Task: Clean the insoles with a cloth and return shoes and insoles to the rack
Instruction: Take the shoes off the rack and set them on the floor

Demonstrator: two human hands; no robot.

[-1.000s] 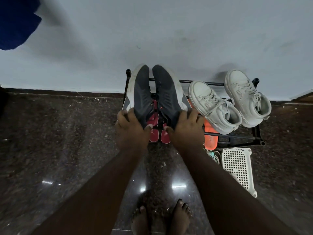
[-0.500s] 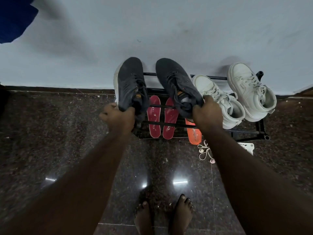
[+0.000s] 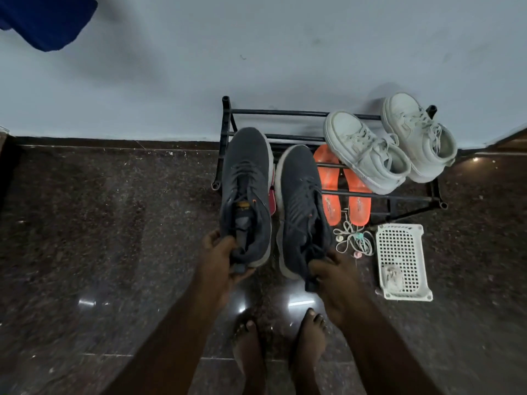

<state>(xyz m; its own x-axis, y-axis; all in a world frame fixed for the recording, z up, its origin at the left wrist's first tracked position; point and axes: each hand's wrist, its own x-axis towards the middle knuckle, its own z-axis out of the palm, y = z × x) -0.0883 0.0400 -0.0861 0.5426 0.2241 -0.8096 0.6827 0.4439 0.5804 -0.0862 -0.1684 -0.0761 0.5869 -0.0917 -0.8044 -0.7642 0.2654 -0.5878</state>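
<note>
I hold two dark grey sneakers by their heels, toes pointing at the wall. My left hand grips the left sneaker. My right hand grips the right sneaker. Both shoes hang in front of the black metal rack. Two orange insoles lie on the rack's lower bars. A sliver of a red insole shows between the grey shoes. Two white sneakers sit on the rack's right side.
A white perforated basket holding a crumpled pale cloth lies on the dark granite floor right of my hand. A tangle of laces lies beside it. My bare feet stand below. A blue fabric hangs top left.
I have lifted both grey sneakers off the rack and drawn them toward me and lower. The red insoles they uncovered are now mostly hidden behind them; the basket has come back into view.
</note>
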